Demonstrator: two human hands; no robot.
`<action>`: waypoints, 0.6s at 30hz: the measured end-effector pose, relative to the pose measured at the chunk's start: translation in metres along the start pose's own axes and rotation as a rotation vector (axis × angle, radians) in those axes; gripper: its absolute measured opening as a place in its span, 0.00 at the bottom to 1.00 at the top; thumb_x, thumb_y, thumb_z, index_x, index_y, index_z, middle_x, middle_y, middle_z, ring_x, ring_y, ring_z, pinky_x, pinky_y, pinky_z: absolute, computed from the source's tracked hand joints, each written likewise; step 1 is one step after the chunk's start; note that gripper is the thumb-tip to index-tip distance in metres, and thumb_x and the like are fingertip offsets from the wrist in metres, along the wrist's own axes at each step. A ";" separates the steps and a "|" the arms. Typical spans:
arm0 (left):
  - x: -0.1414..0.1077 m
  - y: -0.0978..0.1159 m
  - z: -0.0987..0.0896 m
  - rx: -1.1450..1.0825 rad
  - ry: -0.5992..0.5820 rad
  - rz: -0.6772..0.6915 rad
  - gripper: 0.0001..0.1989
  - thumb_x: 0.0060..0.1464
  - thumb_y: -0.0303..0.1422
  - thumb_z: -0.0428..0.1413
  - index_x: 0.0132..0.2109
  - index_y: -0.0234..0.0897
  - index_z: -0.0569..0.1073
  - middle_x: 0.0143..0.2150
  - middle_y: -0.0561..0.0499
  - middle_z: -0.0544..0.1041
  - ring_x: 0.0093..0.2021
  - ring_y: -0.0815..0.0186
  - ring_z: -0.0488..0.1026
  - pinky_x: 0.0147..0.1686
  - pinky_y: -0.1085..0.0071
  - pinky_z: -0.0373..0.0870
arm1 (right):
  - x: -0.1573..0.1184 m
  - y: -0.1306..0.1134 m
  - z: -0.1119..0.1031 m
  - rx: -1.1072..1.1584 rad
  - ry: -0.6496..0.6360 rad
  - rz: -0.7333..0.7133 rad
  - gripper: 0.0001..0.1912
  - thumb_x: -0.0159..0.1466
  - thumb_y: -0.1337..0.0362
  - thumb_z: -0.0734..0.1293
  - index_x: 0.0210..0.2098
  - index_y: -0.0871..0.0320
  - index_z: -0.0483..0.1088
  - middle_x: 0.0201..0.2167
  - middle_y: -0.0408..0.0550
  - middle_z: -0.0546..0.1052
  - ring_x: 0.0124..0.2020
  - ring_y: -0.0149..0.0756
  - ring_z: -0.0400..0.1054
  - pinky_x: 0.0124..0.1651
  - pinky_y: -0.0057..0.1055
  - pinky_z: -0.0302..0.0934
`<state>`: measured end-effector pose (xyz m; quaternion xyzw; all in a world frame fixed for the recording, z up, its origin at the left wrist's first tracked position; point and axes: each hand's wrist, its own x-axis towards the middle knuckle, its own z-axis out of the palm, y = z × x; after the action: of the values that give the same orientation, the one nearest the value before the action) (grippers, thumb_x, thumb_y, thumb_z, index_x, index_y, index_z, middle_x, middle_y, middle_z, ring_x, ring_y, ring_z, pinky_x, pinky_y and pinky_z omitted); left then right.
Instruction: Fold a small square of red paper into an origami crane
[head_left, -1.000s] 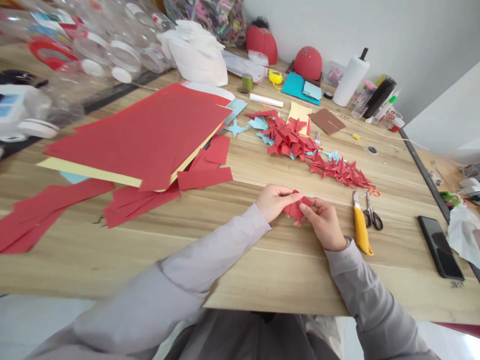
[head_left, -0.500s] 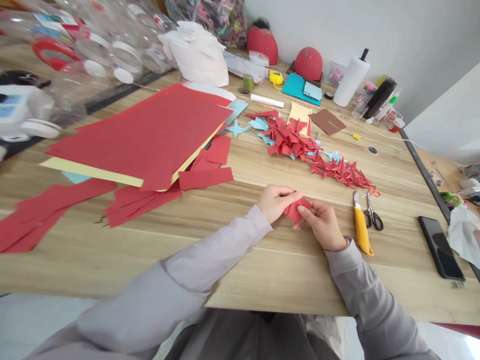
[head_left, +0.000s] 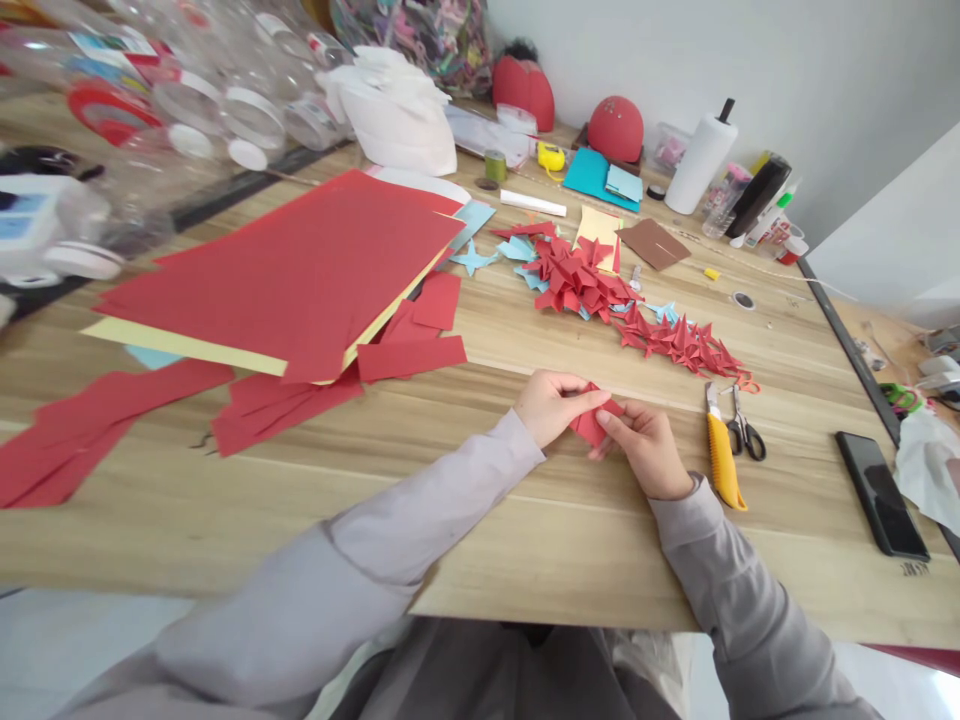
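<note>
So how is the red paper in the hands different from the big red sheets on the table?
The folded red paper is small and creased, while the big red sheets are wide and lie flat. The folded paper is held between the left hand and right hand; the sheets rest on a yellow sheet. Both are red.

The person wore a loose, pale greyish-mauve long-sleeved top (head_left: 262, 620), its left sleeve (head_left: 427, 510) and right sleeve (head_left: 739, 590) ending at the bare left hand (head_left: 551, 408) and right hand (head_left: 649, 450), over darker grey clothing (head_left: 480, 670).
</note>
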<state>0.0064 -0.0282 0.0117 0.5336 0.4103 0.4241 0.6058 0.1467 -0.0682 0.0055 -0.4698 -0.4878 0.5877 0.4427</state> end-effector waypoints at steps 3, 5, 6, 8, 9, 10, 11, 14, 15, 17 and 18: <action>0.000 -0.001 0.000 0.009 0.013 0.004 0.14 0.39 0.41 0.61 0.24 0.31 0.76 0.19 0.53 0.71 0.22 0.72 0.63 0.24 0.74 0.60 | 0.000 0.000 0.000 0.006 -0.006 0.011 0.14 0.53 0.55 0.68 0.27 0.61 0.68 0.14 0.40 0.72 0.15 0.30 0.69 0.20 0.25 0.65; 0.001 -0.003 -0.001 0.006 0.010 -0.001 0.14 0.39 0.41 0.61 0.24 0.31 0.77 0.20 0.53 0.72 0.23 0.72 0.64 0.25 0.74 0.60 | 0.000 0.000 0.000 0.010 -0.009 0.019 0.14 0.54 0.55 0.68 0.27 0.61 0.68 0.14 0.40 0.72 0.15 0.30 0.69 0.20 0.25 0.65; 0.001 -0.004 -0.001 0.004 0.008 -0.004 0.14 0.39 0.41 0.61 0.24 0.31 0.77 0.20 0.53 0.72 0.23 0.72 0.64 0.25 0.74 0.60 | 0.000 -0.001 0.000 0.010 -0.011 0.022 0.14 0.54 0.54 0.68 0.27 0.61 0.68 0.14 0.40 0.72 0.15 0.30 0.69 0.20 0.25 0.65; 0.002 -0.006 -0.002 0.004 0.009 -0.007 0.15 0.40 0.42 0.61 0.24 0.31 0.77 0.19 0.54 0.71 0.23 0.72 0.64 0.25 0.74 0.59 | 0.000 -0.001 0.001 0.006 -0.009 0.025 0.14 0.54 0.54 0.68 0.26 0.61 0.68 0.13 0.40 0.72 0.15 0.30 0.69 0.20 0.25 0.65; 0.002 -0.007 -0.002 0.004 0.010 -0.006 0.15 0.40 0.42 0.61 0.23 0.31 0.76 0.19 0.54 0.70 0.23 0.72 0.63 0.24 0.74 0.59 | 0.000 -0.001 0.001 0.001 -0.008 0.026 0.15 0.54 0.54 0.68 0.26 0.60 0.68 0.13 0.40 0.72 0.15 0.30 0.69 0.20 0.25 0.65; 0.002 -0.007 -0.002 0.003 0.010 -0.006 0.15 0.40 0.42 0.61 0.23 0.31 0.76 0.18 0.54 0.69 0.22 0.72 0.63 0.24 0.74 0.59 | 0.000 -0.001 0.001 -0.004 -0.006 0.026 0.15 0.53 0.54 0.68 0.26 0.60 0.68 0.13 0.40 0.72 0.15 0.31 0.69 0.20 0.25 0.65; 0.002 -0.007 -0.002 0.002 0.006 -0.006 0.15 0.40 0.42 0.61 0.22 0.31 0.76 0.18 0.54 0.69 0.22 0.72 0.63 0.23 0.74 0.58 | 0.000 -0.001 0.000 -0.008 -0.006 0.024 0.15 0.53 0.54 0.68 0.27 0.60 0.68 0.13 0.40 0.72 0.15 0.31 0.69 0.20 0.25 0.65; 0.001 -0.005 -0.001 0.012 0.002 0.002 0.16 0.40 0.42 0.60 0.23 0.31 0.76 0.18 0.54 0.70 0.22 0.72 0.62 0.23 0.74 0.58 | 0.000 -0.001 0.000 -0.012 -0.002 0.018 0.15 0.53 0.53 0.68 0.27 0.60 0.68 0.14 0.40 0.72 0.15 0.30 0.69 0.20 0.25 0.65; 0.001 -0.004 -0.001 0.021 0.005 0.008 0.16 0.40 0.42 0.60 0.23 0.31 0.76 0.18 0.54 0.70 0.22 0.72 0.62 0.23 0.74 0.58 | 0.000 0.000 0.000 -0.012 -0.001 0.018 0.15 0.53 0.53 0.68 0.27 0.60 0.68 0.14 0.40 0.72 0.15 0.30 0.69 0.20 0.25 0.66; 0.000 -0.002 0.000 0.046 0.013 0.022 0.15 0.40 0.42 0.60 0.24 0.31 0.76 0.18 0.54 0.70 0.22 0.72 0.62 0.23 0.74 0.58 | 0.000 0.000 0.000 -0.007 0.000 0.024 0.15 0.53 0.53 0.68 0.27 0.60 0.68 0.14 0.40 0.72 0.15 0.30 0.69 0.21 0.25 0.66; 0.000 -0.001 0.000 0.058 0.017 0.028 0.15 0.40 0.41 0.60 0.24 0.30 0.76 0.18 0.54 0.70 0.21 0.72 0.62 0.23 0.74 0.58 | 0.000 0.000 0.000 -0.005 0.000 0.026 0.15 0.53 0.53 0.68 0.27 0.60 0.68 0.14 0.40 0.72 0.15 0.30 0.69 0.21 0.25 0.66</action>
<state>0.0069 -0.0282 0.0103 0.5532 0.4201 0.4248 0.5806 0.1467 -0.0678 0.0054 -0.4773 -0.4832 0.5920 0.4338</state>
